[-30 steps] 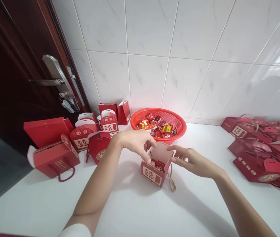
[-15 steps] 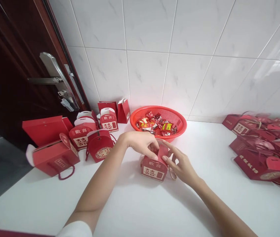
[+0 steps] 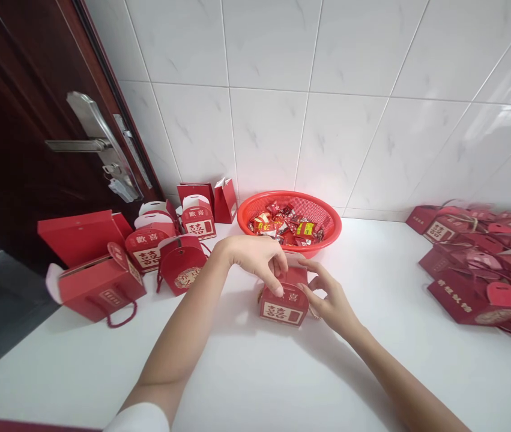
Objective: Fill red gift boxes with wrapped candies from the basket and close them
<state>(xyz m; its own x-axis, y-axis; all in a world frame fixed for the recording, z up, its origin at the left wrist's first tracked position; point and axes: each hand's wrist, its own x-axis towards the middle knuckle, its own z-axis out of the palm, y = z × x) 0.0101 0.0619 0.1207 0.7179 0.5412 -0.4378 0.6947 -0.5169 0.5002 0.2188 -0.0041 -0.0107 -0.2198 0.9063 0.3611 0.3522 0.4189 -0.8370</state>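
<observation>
A small red box [image 3: 282, 313] with a cream label and gold characters stands on the white table, its top between my hands. My left hand [image 3: 259, 259] reaches over its left side, thumb on the front flap and fingers curled at the top panel. From the right, my right hand [image 3: 328, 295] holds the box's upper right edge between thumb and fingers. Part of a twisted cord shows beside the box. Just behind is a red plastic basket [image 3: 329, 217] with wrapped candies [image 3: 284, 225] in it.
Several red boxes and bags [image 3: 147, 243] stand at the left, near a dark door with a metal handle [image 3: 79, 146]. Many flattened red boxes [image 3: 475, 300] are piled at the right on the white table [image 3: 246, 378]. A tiled wall [image 3: 268, 132] rises behind.
The box's top panels have come closer together. My left thumb has moved slightly down and left over the front flap, and the cord at the right shows less.
</observation>
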